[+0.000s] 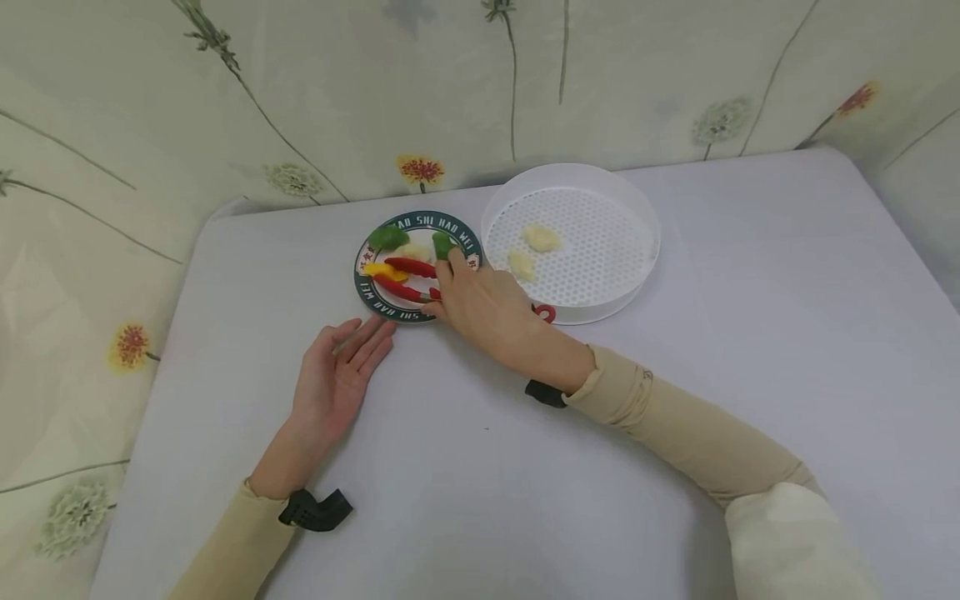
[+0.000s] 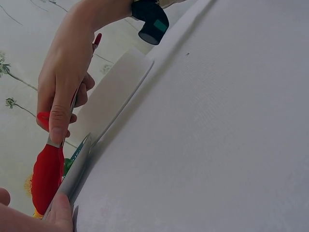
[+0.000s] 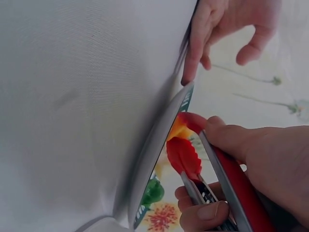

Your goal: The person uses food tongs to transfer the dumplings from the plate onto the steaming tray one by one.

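My right hand (image 1: 491, 312) grips a pair of tongs (image 1: 405, 288) with red scalloped tips, over a round plate (image 1: 363, 287) with a dark green lettered rim. Between the tong tips lies a yellow piece (image 1: 384, 271); whether they squeeze it, I cannot tell. Two green pieces (image 1: 388, 237) and a pale piece (image 1: 412, 252) are also on the plate. My left hand (image 1: 333, 379) is palm up at the near left, its extended fingertips at the plate's rim. In the right wrist view, thumb and fingers wrap the tongs' handles (image 3: 236, 186).
A round white perforated tray (image 1: 600, 310) stands right beside the plate, with two pale pieces (image 1: 542, 237) in it. The tongs' red end loop (image 1: 544, 313) is near its front wall. A flowered cloth (image 1: 345, 100) hangs behind the white-covered table (image 1: 487, 500).
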Tool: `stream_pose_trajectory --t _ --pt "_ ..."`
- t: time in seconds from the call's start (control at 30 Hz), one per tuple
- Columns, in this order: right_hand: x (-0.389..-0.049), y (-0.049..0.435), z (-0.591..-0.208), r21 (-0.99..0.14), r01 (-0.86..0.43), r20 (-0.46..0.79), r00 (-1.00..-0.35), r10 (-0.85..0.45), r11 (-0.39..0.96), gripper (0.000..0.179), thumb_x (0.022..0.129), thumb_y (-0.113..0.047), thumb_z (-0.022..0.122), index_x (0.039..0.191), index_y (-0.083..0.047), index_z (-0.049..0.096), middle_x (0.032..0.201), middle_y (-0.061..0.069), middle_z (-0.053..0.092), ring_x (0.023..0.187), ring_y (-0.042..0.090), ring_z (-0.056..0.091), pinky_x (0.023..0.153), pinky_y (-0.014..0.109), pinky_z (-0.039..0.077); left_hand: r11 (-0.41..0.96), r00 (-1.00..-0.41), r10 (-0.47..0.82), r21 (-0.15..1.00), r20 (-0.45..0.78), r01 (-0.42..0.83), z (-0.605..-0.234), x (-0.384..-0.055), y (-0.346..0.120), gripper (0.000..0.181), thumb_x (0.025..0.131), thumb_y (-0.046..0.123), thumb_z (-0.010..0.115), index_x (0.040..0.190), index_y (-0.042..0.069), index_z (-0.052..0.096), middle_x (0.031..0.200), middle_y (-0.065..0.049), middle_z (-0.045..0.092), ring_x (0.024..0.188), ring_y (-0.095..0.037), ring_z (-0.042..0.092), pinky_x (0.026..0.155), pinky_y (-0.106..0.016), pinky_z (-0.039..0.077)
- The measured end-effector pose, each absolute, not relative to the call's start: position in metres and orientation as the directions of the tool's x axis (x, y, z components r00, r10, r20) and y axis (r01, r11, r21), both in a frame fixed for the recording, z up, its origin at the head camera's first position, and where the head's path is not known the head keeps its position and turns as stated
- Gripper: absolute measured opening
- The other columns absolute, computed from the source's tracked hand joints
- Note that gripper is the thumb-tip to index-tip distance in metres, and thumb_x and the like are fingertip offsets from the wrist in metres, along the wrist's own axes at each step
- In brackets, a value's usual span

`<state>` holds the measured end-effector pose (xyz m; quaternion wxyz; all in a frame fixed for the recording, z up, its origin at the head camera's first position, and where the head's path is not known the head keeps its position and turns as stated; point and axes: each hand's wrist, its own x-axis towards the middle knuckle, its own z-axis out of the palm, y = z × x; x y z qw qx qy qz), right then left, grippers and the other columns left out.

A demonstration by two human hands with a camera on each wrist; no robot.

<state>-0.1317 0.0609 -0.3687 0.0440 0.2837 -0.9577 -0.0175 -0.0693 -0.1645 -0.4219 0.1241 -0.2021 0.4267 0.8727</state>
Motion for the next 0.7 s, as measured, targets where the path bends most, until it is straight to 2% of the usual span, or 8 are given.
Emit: stream_pose_trajectory --t 0.2,0.3,0.53,0.7 --pt "-0.127 0.066 -0.364 0.045 -0.537 0.040 -0.841 -0.539 0.842 0.064 0.107 -0.054 0.058 0.142 0.000 0.058 0.140 0.019 0.065 0.082 0.029 0.077 0.068 0.033 0.070 -0.602 -0.889 0.043 0.699 -0.456 -0.387 -0.423 -0.070 -0.165 0.033 0.115 0.027 0.041 0.147 0.018 0.036 0.170 -0.011 0.043 0.153 -0.026 0.053 0.124 -0.030 0.051" --pt "-0.124 0.069 -0.359 0.013 -0.531 0.033 -0.847 -0.531 0.847 0.064 0.106 -0.053 0.061 0.141 0.000 0.058 0.136 0.019 0.066 0.081 0.028 0.077 0.067 0.033 0.070 -0.600 -0.888 0.044 0.698 -0.458 -0.390 -0.423 -0.070 -0.164 0.035 0.115 0.027 0.041 0.148 0.019 0.035 0.170 -0.010 0.044 0.152 -0.026 0.053 0.123 -0.030 0.051" --pt "-0.121 0.088 -0.341 0.024 -0.499 0.035 -0.866 -0.499 0.866 0.064 0.105 -0.054 0.064 0.136 0.002 0.059 0.116 0.016 0.064 0.059 0.022 0.066 0.057 0.029 0.065 -0.598 -0.889 0.053 0.699 -0.454 -0.392 -0.422 -0.070 -0.164 0.034 0.115 0.026 0.039 0.148 0.018 0.036 0.171 -0.011 0.042 0.154 -0.025 0.051 0.125 -0.029 0.049" --pt "-0.121 0.107 -0.330 0.013 -0.448 0.026 -0.894 -0.448 0.894 0.064 0.104 -0.054 0.064 0.133 0.002 0.058 0.106 0.014 0.059 0.058 0.022 0.060 0.052 0.029 0.060 -0.612 -0.892 0.064 0.689 -0.447 -0.389 -0.422 -0.070 -0.166 0.029 0.115 0.023 0.037 0.143 0.016 0.037 0.173 -0.014 0.037 0.158 -0.026 0.047 0.128 -0.028 0.047"
